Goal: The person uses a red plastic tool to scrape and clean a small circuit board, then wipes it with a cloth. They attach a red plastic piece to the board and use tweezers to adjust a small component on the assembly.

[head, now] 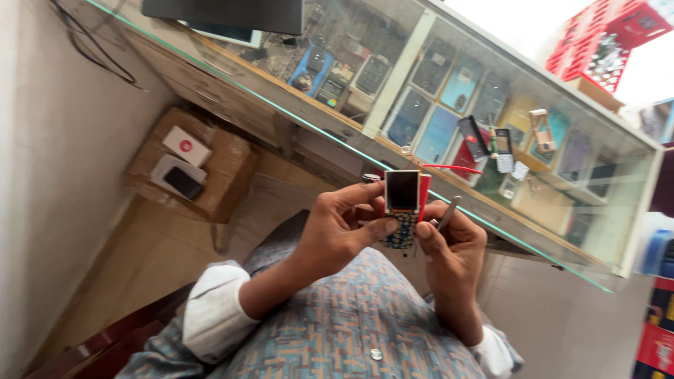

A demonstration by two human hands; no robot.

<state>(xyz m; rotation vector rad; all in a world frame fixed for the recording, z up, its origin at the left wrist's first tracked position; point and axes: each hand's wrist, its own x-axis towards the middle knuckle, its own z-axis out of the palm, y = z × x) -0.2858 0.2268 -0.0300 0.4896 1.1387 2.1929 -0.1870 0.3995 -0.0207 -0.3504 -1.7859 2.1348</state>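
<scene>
Above the lap, the left hand [335, 235] and right hand [449, 245] have their fingers clamped on a small opened red phone with a dark screen and bare blue keypad board [403, 208]. The right hand also pinches a thin grey metal tool [448, 213]. Beyond stands a glass-topped display counter [210, 67] holding phones and a brown cardboard box [203, 165].

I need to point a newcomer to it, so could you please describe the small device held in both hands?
Start at the long glass display counter and look just below its near edge, where the left hand and right hand meet. Between them is an opened small phone, upright, with a dark screen above a bare keypad board. Unlike the phones under the glass, it has a red shell behind it.
</scene>
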